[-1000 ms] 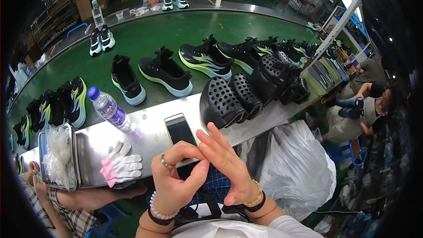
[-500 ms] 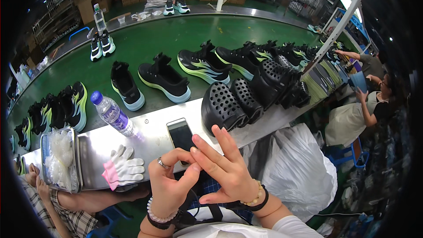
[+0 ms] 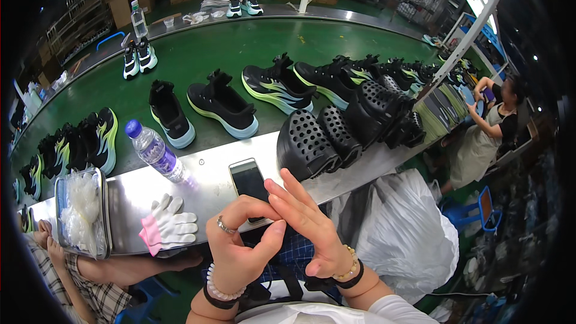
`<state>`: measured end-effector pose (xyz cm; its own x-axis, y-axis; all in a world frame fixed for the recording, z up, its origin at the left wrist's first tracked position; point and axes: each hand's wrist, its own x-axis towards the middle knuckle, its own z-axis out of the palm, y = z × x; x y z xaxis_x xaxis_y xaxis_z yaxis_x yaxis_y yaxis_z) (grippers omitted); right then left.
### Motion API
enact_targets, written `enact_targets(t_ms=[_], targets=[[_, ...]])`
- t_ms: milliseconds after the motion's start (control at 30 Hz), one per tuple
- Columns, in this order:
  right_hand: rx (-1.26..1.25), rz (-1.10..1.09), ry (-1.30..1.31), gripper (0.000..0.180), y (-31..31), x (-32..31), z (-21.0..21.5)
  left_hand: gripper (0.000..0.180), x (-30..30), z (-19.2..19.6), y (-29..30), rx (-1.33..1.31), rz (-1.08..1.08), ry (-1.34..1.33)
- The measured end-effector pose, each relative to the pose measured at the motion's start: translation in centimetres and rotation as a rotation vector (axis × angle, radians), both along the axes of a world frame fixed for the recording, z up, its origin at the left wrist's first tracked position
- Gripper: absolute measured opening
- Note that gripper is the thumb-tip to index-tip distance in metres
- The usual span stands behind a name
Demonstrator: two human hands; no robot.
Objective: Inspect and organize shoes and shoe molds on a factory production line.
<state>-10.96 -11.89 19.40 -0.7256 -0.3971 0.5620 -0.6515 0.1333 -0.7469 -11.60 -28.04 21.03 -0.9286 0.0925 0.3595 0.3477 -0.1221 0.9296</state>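
While hands touch, phone points toward belt.

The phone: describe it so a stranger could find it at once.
Start at the steel ledge along the near side of the green belt. The phone lies there, just beyond the left hand and right hand. It is the only flat, dark rectangle.

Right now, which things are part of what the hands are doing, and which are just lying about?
In hand:
left hand and right hand, fingertips pinched together over the phone; anything between them is too small to tell.

Lying about:
gloves
bottle
clogs
tray
sneakers on the belt
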Motion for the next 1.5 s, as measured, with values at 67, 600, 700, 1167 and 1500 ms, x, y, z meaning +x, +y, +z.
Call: enact_targets(t_ms=[67,600,700,1167,1500], targets=[[-0.004,0.0,-0.007,0.09,0.0,0.1,0.0,0.011,-0.1,-0.1,0.0,-0.036,0.028,0.061],[0.371,-0.284,0.215,0.087,0.0,1.1,1.0,0.018,0.4,0.4,0.2,-0.423,0.285,0.337],[0.381,-0.264,0.198,0.086,0.0,0.8,0.8,0.016,0.2,0.4,0.1,-0.419,0.263,0.303],[-0.031,-0.216,-0.043,0.063,0.8,1.1,0.4,0.025,-13.1,-7.8,-2.3,-0.569,0.647,0.312],[-0.313,-0.584,-0.15,0.028,5.2,2.6,-1.0,0.024,-30.4,-15.1,-11.4,-1.438,1.088,-0.369]])
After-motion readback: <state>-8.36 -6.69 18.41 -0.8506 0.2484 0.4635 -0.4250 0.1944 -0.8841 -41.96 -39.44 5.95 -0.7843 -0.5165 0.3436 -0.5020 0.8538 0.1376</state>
